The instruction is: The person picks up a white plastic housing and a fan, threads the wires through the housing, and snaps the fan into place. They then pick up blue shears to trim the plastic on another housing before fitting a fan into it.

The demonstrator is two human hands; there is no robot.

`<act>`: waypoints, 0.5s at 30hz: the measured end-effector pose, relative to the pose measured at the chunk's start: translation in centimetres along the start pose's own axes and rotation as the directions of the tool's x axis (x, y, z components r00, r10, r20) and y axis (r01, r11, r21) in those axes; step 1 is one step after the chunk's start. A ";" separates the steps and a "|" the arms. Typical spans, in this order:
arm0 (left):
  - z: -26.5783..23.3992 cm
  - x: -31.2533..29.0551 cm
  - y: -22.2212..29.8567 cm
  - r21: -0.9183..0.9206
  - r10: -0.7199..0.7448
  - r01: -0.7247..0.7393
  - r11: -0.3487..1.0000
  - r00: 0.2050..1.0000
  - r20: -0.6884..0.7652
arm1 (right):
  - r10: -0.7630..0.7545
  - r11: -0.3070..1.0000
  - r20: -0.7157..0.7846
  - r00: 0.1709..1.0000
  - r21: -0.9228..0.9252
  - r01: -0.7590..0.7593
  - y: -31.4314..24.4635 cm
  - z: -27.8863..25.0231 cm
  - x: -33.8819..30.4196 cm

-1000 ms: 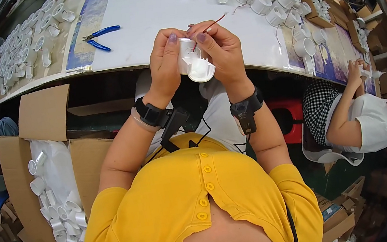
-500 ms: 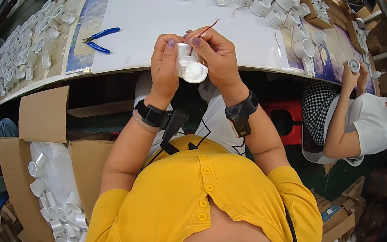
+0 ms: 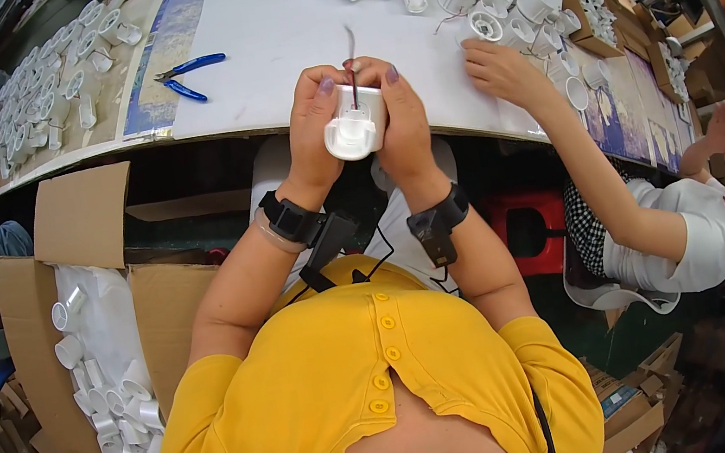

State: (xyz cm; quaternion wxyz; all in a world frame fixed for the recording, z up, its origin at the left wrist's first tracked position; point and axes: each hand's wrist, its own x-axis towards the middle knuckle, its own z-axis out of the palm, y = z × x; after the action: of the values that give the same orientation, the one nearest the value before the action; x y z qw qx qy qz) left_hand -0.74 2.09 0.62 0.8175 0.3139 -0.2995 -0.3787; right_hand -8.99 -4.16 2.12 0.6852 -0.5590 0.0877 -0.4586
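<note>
A white plastic cup-shaped housing with a rounded lip is held between my two hands, just over the table's near edge. My left hand wraps its left side with the thumb on top, and my right hand grips its right side the same way. From the inside of the housing a thin dark red wire rises away from me, its far end blurred. My fingertips behind the housing are partly hidden. Blue-handled cutters lie spread on the table to the left of my hands.
White housings cover the table's left part; more crowd the right, beside cardboard trays. A carton of white parts stands at my left. At right, a co-worker's hand reaches across the table to a white housing.
My hands have turned the housing, and its wire now points straight away from me. My right hand has shifted down its side. The co-worker's arm has stretched onto the table with a housing.
</note>
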 end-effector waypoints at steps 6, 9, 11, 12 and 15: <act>0.0 -0.1 -0.2 -0.067 0.023 -0.024 0.998 1.000 -0.010 | 0.071 0.961 -0.090 0.993 0.272 -0.044 0.5 1.2 -1.0; -0.2 -0.3 -0.2 -0.055 0.035 -0.035 0.998 0.999 -0.011 | 0.112 0.941 -0.059 0.992 0.328 -0.087 0.5 1.1 -1.1; -0.2 -0.4 -0.4 0.026 0.061 -0.060 0.998 0.998 -0.019 | 0.175 0.938 -0.099 0.980 0.318 -0.135 0.8 0.8 -1.3; -0.2 -0.4 -0.5 0.066 0.073 -0.072 0.995 0.997 -0.022 | 0.206 0.936 -0.120 0.971 0.314 -0.160 1.0 0.6 -1.4; -0.6 -0.6 -0.5 0.105 0.069 -0.066 0.992 0.997 -0.025 | 0.168 0.949 -0.156 0.973 0.294 -0.117 1.7 1.0 -1.6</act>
State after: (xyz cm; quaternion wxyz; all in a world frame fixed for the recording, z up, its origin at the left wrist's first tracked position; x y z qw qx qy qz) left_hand -0.85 2.44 -0.27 0.8166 0.3514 -0.3174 -0.3300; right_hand -8.37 -2.40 0.42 0.7789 -0.4038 0.1227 -0.4640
